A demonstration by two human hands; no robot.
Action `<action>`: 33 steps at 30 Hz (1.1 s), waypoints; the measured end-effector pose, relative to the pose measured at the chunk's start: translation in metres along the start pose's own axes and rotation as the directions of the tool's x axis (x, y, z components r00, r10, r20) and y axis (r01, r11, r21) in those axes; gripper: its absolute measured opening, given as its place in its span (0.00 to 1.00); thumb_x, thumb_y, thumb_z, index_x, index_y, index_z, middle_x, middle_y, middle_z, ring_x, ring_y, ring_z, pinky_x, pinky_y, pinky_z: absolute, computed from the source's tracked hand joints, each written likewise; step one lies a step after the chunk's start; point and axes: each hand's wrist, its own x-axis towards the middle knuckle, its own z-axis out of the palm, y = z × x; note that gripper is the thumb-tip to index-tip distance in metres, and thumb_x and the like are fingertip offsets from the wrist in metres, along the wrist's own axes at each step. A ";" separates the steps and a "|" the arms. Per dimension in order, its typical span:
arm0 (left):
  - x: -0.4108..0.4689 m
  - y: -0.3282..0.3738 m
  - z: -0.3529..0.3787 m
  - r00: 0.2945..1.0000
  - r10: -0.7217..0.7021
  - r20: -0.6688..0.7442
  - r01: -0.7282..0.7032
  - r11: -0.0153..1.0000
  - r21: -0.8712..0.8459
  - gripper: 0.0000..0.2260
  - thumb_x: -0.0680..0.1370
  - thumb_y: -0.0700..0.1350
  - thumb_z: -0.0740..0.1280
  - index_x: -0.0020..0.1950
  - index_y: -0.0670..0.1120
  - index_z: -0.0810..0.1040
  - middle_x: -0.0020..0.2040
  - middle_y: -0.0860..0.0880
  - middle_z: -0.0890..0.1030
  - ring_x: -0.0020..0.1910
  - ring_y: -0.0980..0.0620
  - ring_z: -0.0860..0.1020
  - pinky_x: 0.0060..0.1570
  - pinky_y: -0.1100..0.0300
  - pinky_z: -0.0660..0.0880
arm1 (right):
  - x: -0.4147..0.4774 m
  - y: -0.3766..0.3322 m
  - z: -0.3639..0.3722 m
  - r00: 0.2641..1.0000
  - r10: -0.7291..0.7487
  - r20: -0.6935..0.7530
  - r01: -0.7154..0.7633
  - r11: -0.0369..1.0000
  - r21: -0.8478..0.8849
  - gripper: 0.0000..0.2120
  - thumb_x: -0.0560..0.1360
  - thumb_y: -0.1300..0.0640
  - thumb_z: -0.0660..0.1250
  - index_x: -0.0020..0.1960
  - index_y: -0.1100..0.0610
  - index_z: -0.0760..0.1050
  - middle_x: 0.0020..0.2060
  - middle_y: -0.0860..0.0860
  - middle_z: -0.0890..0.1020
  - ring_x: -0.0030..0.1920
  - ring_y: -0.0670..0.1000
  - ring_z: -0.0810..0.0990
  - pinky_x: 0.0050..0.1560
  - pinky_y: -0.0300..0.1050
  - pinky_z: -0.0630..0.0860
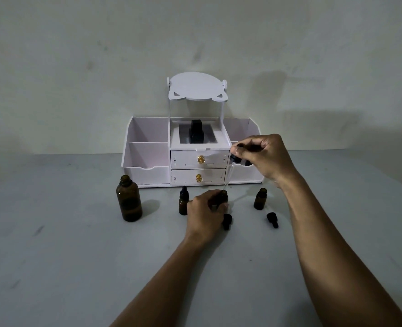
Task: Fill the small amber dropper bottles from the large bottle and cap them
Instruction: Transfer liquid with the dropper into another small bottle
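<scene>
We see our left hand [205, 205] down on the flat grey table [77, 256]. Its fingers are curled round a small brown glass bottle [223, 196], and only the top of that bottle shows. Our right hand [264, 156] is up above it. The thumb and fingers pinch the black rubber top of a long glass dropper [234, 158]. The clear tube hangs down at a slant, and its tip is right at the mouth of the small bottle. We cannot tell if there is any liquid in the tube.

The big brown glass bottle [129, 201] stands on the left with no lid on. Between it and the left hand stands a small brown bottle with a black dropper cap [183, 202]. On the right stands another small brown bottle with an open top [260, 198]. One loose black cap [227, 221] lies just beside the left hand, and a second black cap [272, 219] lies near the open bottle.

Behind them all, against the wall, sits a white box with two little drawers and gold knobs [198, 172]. Something black [197, 133] stands in its top middle part.
</scene>
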 end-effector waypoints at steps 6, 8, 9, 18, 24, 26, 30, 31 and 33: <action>-0.010 -0.002 -0.013 0.997 -0.004 0.072 0.002 1.000 0.029 0.27 0.77 0.46 0.73 0.75 0.49 0.71 0.67 0.51 0.78 0.58 0.57 0.77 0.58 0.65 0.73 | -0.003 -0.017 -0.007 0.998 -0.052 -0.028 0.053 0.996 0.070 0.04 0.73 0.59 0.76 0.47 0.55 0.86 0.40 0.52 0.87 0.38 0.45 0.84 0.40 0.46 0.81; -0.018 0.001 -0.025 0.996 0.036 0.087 -0.042 0.997 0.067 0.27 0.76 0.48 0.73 0.75 0.50 0.70 0.67 0.51 0.78 0.59 0.57 0.77 0.58 0.64 0.75 | -0.003 -0.025 -0.009 0.996 -0.072 -0.043 0.077 0.989 0.126 0.05 0.72 0.59 0.76 0.47 0.52 0.85 0.42 0.50 0.88 0.44 0.50 0.86 0.48 0.47 0.83; -0.022 0.003 -0.033 0.994 0.057 0.097 -0.067 0.993 0.099 0.27 0.77 0.48 0.73 0.75 0.51 0.70 0.68 0.51 0.78 0.60 0.57 0.76 0.59 0.62 0.77 | -0.003 -0.029 -0.009 0.995 -0.084 -0.049 0.090 0.983 0.157 0.06 0.72 0.60 0.76 0.46 0.51 0.85 0.43 0.49 0.88 0.46 0.52 0.86 0.49 0.47 0.84; -0.034 0.016 -0.123 0.917 0.305 -0.258 -0.286 0.952 0.110 0.13 0.75 0.41 0.75 0.58 0.50 0.83 0.49 0.56 0.85 0.41 0.60 0.83 0.39 0.68 0.79 | 0.001 -0.074 0.034 0.985 -0.130 -0.117 0.166 0.905 0.392 0.06 0.70 0.62 0.77 0.47 0.59 0.85 0.38 0.50 0.87 0.41 0.53 0.86 0.48 0.46 0.83; -0.016 -0.008 -0.184 0.819 0.247 -0.519 -0.218 0.969 0.116 0.12 0.74 0.40 0.75 0.55 0.50 0.82 0.46 0.54 0.84 0.42 0.58 0.82 0.38 0.69 0.77 | 0.004 -0.092 0.089 0.988 -0.105 -0.114 0.148 0.860 0.489 0.05 0.70 0.61 0.77 0.46 0.59 0.85 0.37 0.51 0.88 0.38 0.51 0.86 0.45 0.45 0.82; -0.011 -0.021 -0.195 0.852 0.171 -0.494 -0.159 0.985 0.067 0.16 0.72 0.45 0.76 0.59 0.51 0.81 0.49 0.55 0.84 0.46 0.58 0.83 0.40 0.69 0.77 | 0.003 -0.095 0.104 0.989 -0.101 -0.104 0.141 0.846 0.515 0.05 0.71 0.61 0.77 0.46 0.60 0.85 0.37 0.53 0.88 0.37 0.52 0.86 0.44 0.46 0.81; -0.007 -0.045 -0.205 0.956 0.053 -0.289 -0.069 0.996 -0.048 0.24 0.68 0.50 0.74 0.64 0.51 0.79 0.55 0.54 0.83 0.53 0.58 0.83 0.44 0.69 0.78 | 0.003 -0.096 0.129 0.992 -0.091 -0.085 0.122 0.847 0.517 0.04 0.71 0.63 0.77 0.45 0.60 0.84 0.35 0.50 0.87 0.37 0.49 0.85 0.45 0.45 0.82; -0.006 -0.049 -0.204 0.971 0.047 -0.236 -0.065 0.996 -0.067 0.25 0.68 0.50 0.74 0.65 0.50 0.79 0.56 0.53 0.84 0.54 0.57 0.83 0.46 0.68 0.78 | 0.002 -0.094 0.132 0.993 -0.085 -0.077 0.112 0.854 0.509 0.03 0.71 0.62 0.77 0.44 0.58 0.84 0.35 0.49 0.87 0.38 0.50 0.85 0.47 0.48 0.83; -0.005 -0.053 -0.202 0.986 0.048 -0.158 -0.064 0.993 -0.097 0.24 0.68 0.47 0.74 0.64 0.49 0.80 0.56 0.52 0.85 0.54 0.57 0.84 0.47 0.66 0.78 | 0.002 -0.092 0.137 0.996 -0.074 -0.052 0.090 0.864 0.496 0.04 0.71 0.60 0.77 0.43 0.53 0.85 0.35 0.47 0.87 0.40 0.49 0.84 0.51 0.53 0.83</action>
